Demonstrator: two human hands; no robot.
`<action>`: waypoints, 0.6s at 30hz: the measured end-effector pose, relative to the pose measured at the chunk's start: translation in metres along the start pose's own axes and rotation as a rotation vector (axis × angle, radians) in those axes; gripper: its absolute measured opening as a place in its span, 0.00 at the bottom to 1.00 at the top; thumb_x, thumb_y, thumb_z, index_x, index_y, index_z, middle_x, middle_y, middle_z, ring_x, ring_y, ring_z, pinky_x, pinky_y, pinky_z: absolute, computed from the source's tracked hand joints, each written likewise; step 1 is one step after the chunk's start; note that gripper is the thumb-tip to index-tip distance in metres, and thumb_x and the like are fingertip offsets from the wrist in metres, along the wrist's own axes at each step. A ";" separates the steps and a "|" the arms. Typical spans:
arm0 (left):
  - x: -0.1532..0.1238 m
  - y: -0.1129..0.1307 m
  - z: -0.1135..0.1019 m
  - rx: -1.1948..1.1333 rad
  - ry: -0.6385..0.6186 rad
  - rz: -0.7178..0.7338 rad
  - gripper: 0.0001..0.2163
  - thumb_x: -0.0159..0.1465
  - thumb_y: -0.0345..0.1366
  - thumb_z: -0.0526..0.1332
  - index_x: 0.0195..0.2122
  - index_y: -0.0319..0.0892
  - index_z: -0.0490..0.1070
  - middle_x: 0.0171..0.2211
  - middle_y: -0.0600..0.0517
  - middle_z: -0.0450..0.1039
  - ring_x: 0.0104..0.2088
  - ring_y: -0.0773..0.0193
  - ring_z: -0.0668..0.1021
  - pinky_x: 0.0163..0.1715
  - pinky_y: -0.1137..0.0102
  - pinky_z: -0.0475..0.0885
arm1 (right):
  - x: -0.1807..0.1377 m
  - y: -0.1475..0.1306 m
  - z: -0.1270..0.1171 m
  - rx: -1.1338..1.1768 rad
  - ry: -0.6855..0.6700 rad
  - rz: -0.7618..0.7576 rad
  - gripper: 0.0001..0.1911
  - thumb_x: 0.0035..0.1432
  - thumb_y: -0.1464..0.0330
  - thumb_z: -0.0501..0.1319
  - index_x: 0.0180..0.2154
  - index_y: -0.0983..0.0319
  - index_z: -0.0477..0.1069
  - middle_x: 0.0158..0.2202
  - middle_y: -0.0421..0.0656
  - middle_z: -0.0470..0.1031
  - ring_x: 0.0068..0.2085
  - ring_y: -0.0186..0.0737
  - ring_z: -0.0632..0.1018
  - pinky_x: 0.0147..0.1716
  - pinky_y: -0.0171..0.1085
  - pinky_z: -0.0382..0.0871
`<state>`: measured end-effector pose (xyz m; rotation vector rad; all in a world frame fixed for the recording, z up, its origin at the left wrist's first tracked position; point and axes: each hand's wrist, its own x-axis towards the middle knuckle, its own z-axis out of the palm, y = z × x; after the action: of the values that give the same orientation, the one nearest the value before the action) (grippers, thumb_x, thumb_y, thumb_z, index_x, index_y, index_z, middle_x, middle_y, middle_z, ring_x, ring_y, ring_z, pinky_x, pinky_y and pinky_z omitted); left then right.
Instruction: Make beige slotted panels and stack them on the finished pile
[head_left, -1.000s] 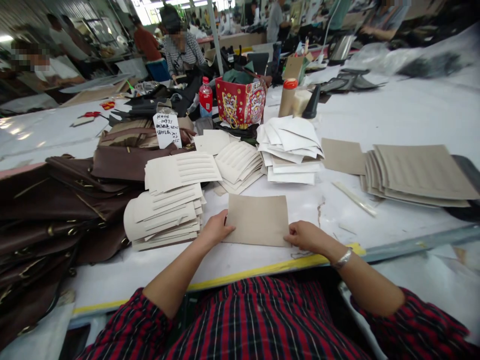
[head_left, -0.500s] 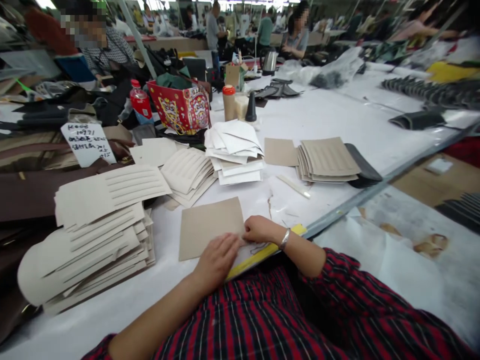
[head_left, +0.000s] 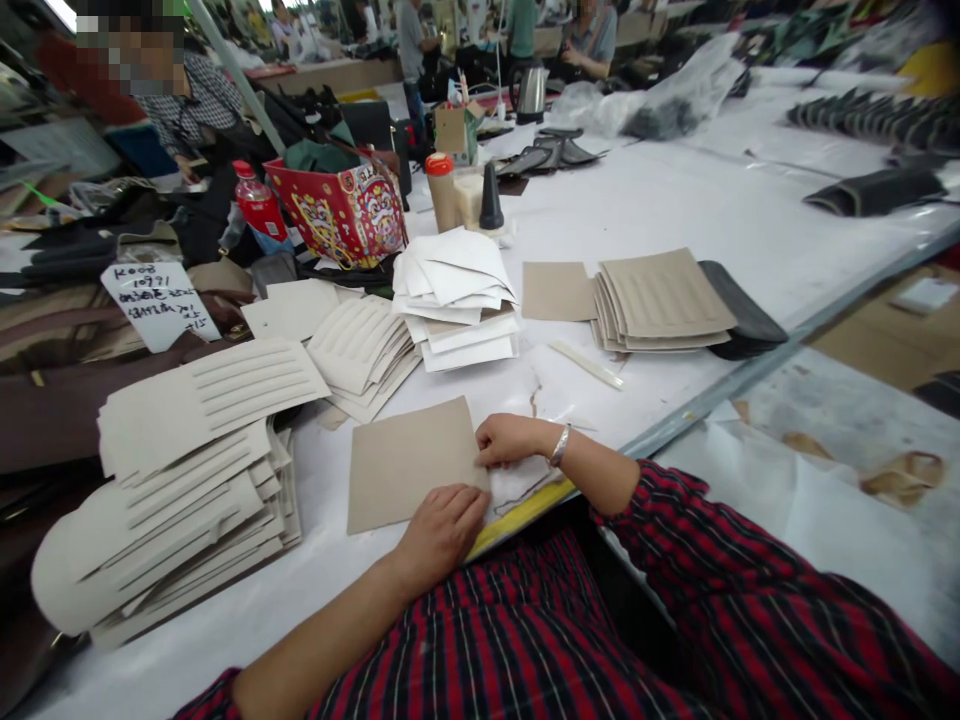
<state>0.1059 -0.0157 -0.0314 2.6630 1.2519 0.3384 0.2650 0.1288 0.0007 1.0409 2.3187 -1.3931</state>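
Observation:
A flat beige sheet [head_left: 409, 460], like leather or card, lies on the white table in front of me. My left hand [head_left: 444, 528] rests on its lower right corner, fingers laid flat and close together. Along the sheet's right edge, my right hand [head_left: 514, 440] is closed, thumb and fingers curled at that edge; the fingertips are partly hidden. A yellow strip [head_left: 517, 515] runs along the table's front edge below both hands. Left of the sheet stands a tall uneven pile of cream panels [head_left: 202, 490], some with raised ribs.
Behind the sheet are more ribbed panels [head_left: 360, 345], a white stack [head_left: 454, 290] and a beige ribbed stack [head_left: 660, 300]. A pale flat stick [head_left: 586, 366] lies between. Farther back stand a red patterned box [head_left: 337, 210], a bottle [head_left: 261, 205] and a black cone [head_left: 490, 200].
My right hand has moved up the sheet's right edge, away from my left hand. The left hand has slid slightly toward the front corner. The view has tilted down a little.

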 end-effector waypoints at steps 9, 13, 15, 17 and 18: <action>0.007 0.002 -0.005 0.013 -0.026 -0.081 0.12 0.63 0.34 0.49 0.46 0.42 0.65 0.46 0.45 0.66 0.43 0.58 0.69 0.42 0.62 0.66 | 0.010 0.001 -0.020 -0.140 0.117 -0.034 0.12 0.45 0.66 0.58 0.30 0.66 0.73 0.21 0.41 0.74 0.21 0.31 0.70 0.20 0.27 0.59; 0.019 0.000 -0.005 -0.077 -0.013 -0.225 0.10 0.63 0.32 0.47 0.39 0.41 0.67 0.50 0.44 0.64 0.45 0.58 0.69 0.45 0.62 0.66 | 0.012 -0.005 -0.018 -0.243 0.129 -0.005 0.11 0.43 0.68 0.57 0.30 0.66 0.74 0.23 0.43 0.75 0.23 0.34 0.72 0.21 0.29 0.59; 0.028 0.000 -0.004 -0.105 -0.021 -0.303 0.10 0.63 0.31 0.47 0.36 0.39 0.67 0.51 0.42 0.64 0.46 0.57 0.69 0.46 0.61 0.65 | 0.015 -0.008 -0.019 -0.324 0.150 -0.026 0.11 0.41 0.68 0.57 0.28 0.65 0.74 0.24 0.44 0.76 0.26 0.36 0.73 0.21 0.29 0.58; 0.037 -0.001 -0.005 -0.137 -0.052 -0.357 0.09 0.61 0.31 0.48 0.35 0.39 0.67 0.53 0.41 0.63 0.47 0.55 0.70 0.46 0.60 0.65 | 0.019 -0.009 -0.024 -0.355 0.171 -0.034 0.11 0.40 0.68 0.58 0.28 0.65 0.74 0.27 0.45 0.76 0.28 0.37 0.73 0.22 0.30 0.58; 0.040 -0.002 -0.006 -0.158 -0.071 -0.372 0.08 0.61 0.31 0.49 0.35 0.39 0.67 0.54 0.41 0.62 0.47 0.55 0.70 0.46 0.59 0.65 | 0.021 -0.009 -0.028 -0.348 0.184 -0.022 0.11 0.40 0.68 0.58 0.29 0.66 0.74 0.27 0.45 0.76 0.28 0.37 0.73 0.22 0.30 0.58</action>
<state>0.1273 0.0167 -0.0212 2.2318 1.5858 0.2694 0.2477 0.1593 0.0104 1.0728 2.5856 -0.8840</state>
